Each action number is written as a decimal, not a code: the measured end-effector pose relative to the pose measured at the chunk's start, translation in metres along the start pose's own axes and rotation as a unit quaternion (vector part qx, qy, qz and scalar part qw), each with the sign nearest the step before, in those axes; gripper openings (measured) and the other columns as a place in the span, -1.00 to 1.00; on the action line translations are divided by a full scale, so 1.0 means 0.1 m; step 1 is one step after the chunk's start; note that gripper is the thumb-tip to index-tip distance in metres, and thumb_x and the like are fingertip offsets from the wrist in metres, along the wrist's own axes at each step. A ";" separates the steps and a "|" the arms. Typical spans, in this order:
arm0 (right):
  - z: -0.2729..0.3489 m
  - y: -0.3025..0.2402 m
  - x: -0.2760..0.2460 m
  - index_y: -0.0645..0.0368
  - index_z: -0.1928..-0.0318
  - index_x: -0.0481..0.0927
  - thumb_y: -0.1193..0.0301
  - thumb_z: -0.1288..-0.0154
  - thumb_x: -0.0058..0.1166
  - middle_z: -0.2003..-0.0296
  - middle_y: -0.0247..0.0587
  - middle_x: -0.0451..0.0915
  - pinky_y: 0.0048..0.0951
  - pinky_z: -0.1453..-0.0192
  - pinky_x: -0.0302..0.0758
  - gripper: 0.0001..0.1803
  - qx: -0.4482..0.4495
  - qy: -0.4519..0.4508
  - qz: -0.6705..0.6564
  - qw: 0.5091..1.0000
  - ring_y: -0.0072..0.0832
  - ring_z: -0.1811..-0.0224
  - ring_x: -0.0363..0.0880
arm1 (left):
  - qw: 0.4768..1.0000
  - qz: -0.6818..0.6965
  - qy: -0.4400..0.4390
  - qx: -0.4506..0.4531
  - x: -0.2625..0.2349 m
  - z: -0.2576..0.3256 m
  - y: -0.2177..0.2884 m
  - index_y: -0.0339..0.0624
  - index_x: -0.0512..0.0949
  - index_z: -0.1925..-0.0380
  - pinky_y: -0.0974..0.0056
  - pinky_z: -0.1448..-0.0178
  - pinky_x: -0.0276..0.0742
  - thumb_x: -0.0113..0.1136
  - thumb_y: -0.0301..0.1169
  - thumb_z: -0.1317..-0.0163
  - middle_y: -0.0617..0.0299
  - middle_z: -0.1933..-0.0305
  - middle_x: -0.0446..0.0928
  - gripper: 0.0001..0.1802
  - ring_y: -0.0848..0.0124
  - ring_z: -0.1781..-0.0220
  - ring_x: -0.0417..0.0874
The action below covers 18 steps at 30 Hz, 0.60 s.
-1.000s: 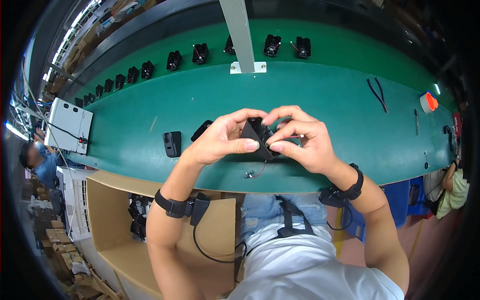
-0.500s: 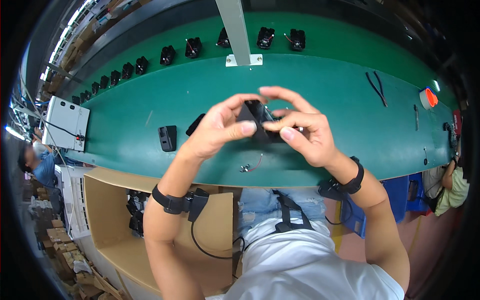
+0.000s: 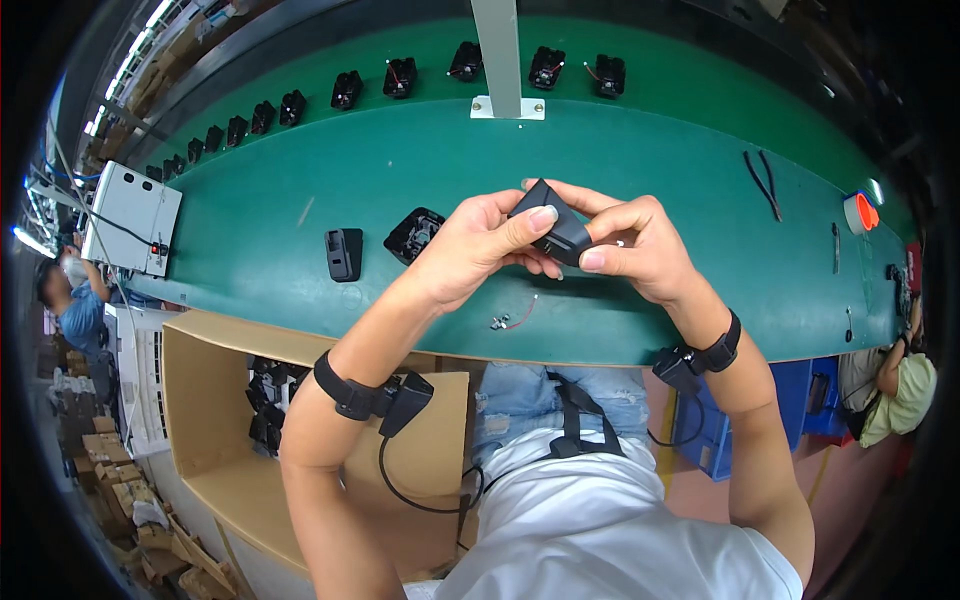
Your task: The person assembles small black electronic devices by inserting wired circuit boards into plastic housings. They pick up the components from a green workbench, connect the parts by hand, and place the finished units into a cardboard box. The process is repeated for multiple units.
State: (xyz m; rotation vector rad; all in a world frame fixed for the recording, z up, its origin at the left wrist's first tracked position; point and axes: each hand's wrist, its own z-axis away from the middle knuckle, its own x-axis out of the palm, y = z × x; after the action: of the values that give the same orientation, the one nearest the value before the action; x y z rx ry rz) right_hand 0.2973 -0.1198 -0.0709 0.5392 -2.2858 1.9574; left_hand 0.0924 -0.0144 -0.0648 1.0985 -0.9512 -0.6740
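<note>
Both hands hold one black plastic housing (image 3: 562, 236) above the green bench, its smooth outer side turned up. My left hand (image 3: 490, 235) is closed on its left side, the thumb lying across the top. At the right edge my right hand (image 3: 640, 245) grips it between thumb and fingers; something small and white shows by those fingers. Left of my left hand lies an open black shell (image 3: 415, 236) with parts inside, and beyond it a black cover (image 3: 343, 254) with a recess. A thin red wire with small metal pieces (image 3: 503, 322) rests near the bench's front edge.
Several black units with wires (image 3: 400, 77) stand in a row along the far side. A grey post (image 3: 498, 60) rises from the bench. Pliers (image 3: 764, 187) and an orange-and-white tape roll (image 3: 860, 212) lie right. A white box (image 3: 133, 222) stands left; a cardboard box (image 3: 210, 420) sits below.
The housing has been turned over, so its smooth outer face now shows instead of its inside. My right fingers have closed onto its edge. The view has shifted slightly.
</note>
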 end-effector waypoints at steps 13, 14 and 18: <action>-0.72 -0.53 -1.70 0.07 0.23 0.82 0.31 -0.04 0.42 -0.22 -0.11 0.55 -0.07 -0.39 0.34 -0.75 -0.020 0.131 0.769 0.626 -0.04 -0.35 0.33 | 0.550 -0.799 0.196 -0.144 -0.20 0.35 0.33 -0.24 0.46 -0.19 -0.05 -0.16 0.58 0.35 0.16 -0.14 -0.12 -0.21 0.48 -0.19 -0.07 -0.12 0.63; -0.70 -0.51 -1.91 0.06 0.22 0.83 0.32 -0.05 0.41 -0.22 -0.13 0.55 -0.08 -0.40 0.33 -0.75 -0.009 0.128 0.786 0.604 -0.06 -0.36 0.32 | 0.572 -0.780 0.182 -0.176 -0.19 0.33 0.37 -0.24 0.45 -0.20 -0.04 -0.17 0.59 0.38 0.13 -0.11 -0.13 -0.23 0.46 -0.18 -0.08 -0.12 0.63; -0.69 -0.41 -2.24 0.04 0.18 0.83 0.36 -0.09 0.37 -0.18 -0.22 0.56 -0.12 -0.42 0.32 -0.77 0.056 0.104 0.808 0.577 -0.13 -0.38 0.30 | 0.626 -0.729 0.134 -0.242 -0.24 0.28 0.37 -0.24 0.43 -0.19 0.01 -0.17 0.65 0.49 0.02 -0.05 -0.18 -0.24 0.42 -0.18 -0.11 -0.13 0.63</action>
State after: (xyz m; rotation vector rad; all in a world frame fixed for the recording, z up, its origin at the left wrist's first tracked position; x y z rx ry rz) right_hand 0.5090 -0.0109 -0.0843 -2.5155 -2.3668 2.0543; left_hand 0.0566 0.0065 -0.0332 1.2471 0.6580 -1.8635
